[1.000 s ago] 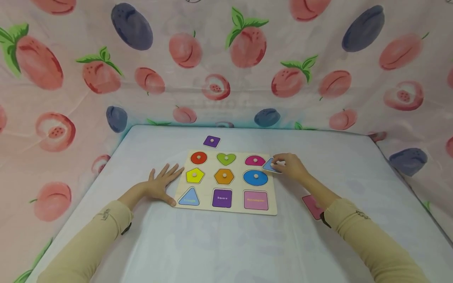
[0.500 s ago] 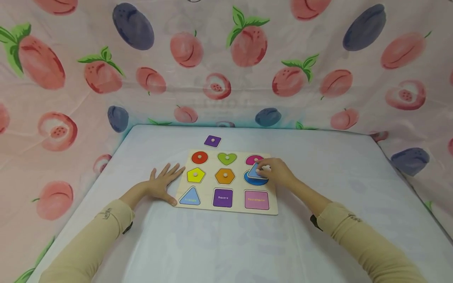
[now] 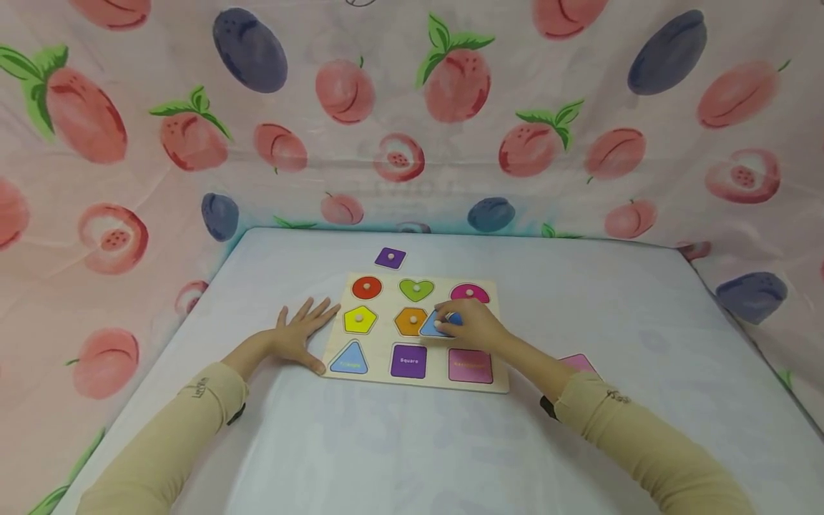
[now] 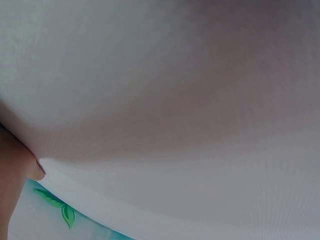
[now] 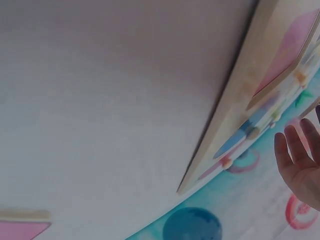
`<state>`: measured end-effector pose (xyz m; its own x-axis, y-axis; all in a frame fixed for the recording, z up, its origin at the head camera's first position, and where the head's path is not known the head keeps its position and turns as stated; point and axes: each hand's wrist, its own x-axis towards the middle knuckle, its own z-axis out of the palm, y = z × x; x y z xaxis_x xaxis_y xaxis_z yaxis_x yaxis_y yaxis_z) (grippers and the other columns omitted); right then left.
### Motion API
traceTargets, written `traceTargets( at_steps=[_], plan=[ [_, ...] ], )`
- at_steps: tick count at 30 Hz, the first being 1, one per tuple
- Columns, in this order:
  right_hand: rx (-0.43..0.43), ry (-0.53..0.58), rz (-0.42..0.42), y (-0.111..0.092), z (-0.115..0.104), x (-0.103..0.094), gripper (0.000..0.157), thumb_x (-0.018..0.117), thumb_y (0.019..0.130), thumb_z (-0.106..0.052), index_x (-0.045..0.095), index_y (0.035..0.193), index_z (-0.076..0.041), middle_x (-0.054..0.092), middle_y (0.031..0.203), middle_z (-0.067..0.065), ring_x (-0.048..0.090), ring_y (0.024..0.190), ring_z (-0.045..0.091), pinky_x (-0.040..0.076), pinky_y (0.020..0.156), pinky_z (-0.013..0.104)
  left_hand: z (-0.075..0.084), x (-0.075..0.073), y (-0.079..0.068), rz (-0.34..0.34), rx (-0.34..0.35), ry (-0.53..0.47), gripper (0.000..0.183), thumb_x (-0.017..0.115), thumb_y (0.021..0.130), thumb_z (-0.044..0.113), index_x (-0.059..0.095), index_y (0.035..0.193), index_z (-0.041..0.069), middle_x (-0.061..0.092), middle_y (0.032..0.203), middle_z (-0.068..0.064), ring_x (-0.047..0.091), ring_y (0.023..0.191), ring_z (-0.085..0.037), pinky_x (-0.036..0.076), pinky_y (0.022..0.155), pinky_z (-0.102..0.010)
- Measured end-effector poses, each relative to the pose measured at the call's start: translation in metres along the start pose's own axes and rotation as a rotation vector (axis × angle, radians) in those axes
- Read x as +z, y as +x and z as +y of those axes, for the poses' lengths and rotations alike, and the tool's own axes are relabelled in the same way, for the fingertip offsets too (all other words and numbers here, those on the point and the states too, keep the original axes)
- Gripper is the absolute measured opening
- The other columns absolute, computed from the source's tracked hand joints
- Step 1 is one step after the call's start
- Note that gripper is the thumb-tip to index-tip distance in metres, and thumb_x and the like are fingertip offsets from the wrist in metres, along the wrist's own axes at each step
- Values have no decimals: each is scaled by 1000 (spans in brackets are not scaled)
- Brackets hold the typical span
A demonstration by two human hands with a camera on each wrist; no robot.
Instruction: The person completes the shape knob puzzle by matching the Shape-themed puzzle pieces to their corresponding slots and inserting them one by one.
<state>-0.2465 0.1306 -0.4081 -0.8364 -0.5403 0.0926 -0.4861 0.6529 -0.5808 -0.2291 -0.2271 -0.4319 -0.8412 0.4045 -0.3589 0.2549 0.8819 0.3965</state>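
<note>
My right hand (image 3: pixel 476 325) pinches the knob of a light-blue triangle puzzle piece (image 3: pixel 431 326) over the middle of the wooden peg puzzle board (image 3: pixel 378 365). That piece overlaps the orange hexagon (image 3: pixel 409 321) in the head view, and the hand covers most of the blue oval. With fingers spread, my left hand (image 3: pixel 297 339) lies flat on the table, its fingertips and thumb at the board's left edge. Along the board's near row are the printed triangle (image 3: pixel 350 360), square (image 3: pixel 408 360) and rectangle (image 3: pixel 471 366) spaces. Curled fingers (image 5: pixel 295 150) show in the right wrist view.
A purple square piece (image 3: pixel 390 258) lies behind the board on the white table (image 3: pixel 386 458). Partly hidden by the right forearm, a pink rectangle piece (image 3: pixel 579 363) lies to the right. Red circle (image 3: pixel 366 287), green heart (image 3: pixel 415 290), yellow pentagon (image 3: pixel 360 319) and magenta half-round (image 3: pixel 469 292) pieces sit in the board.
My right hand has carried the triangle piece left from the board's right edge, across the blue oval, to beside the orange hexagon. The left hand has stayed at the board's left edge.
</note>
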Motion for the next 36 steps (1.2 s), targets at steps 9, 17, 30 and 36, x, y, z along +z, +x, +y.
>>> traceTargets(
  at_steps=[9,17,30,36],
  plan=[
    [35,20,-64,9,-27,22,10,68,87,-19,72,92,-12,68,118,7,60,114,26,49,97,41,0,0,0,0,5,2,120,80,65,50,7,152,15,-5,159,-16,-15,143,-42,-16,103,-71],
    [-29,22,-121,16,-53,39,12,67,88,-19,72,94,-10,67,117,7,59,112,24,49,97,36,2,-1,0,-5,2,2,120,80,64,50,6,152,14,-6,159,-16,-15,143,-43,-16,103,-71],
    [-112,-73,-123,27,-85,59,16,67,88,-20,72,97,-8,72,100,4,60,85,13,51,83,24,2,-3,0,-9,13,8,120,78,65,55,6,152,15,-6,159,-16,-15,143,-43,-15,103,-71],
    [-95,-109,-131,33,-91,68,16,68,87,-21,74,95,-8,67,74,-3,50,68,8,39,61,15,3,-3,0,-7,9,15,119,78,65,54,6,152,15,-6,159,-16,-15,143,-43,-14,104,-71]
  ],
)
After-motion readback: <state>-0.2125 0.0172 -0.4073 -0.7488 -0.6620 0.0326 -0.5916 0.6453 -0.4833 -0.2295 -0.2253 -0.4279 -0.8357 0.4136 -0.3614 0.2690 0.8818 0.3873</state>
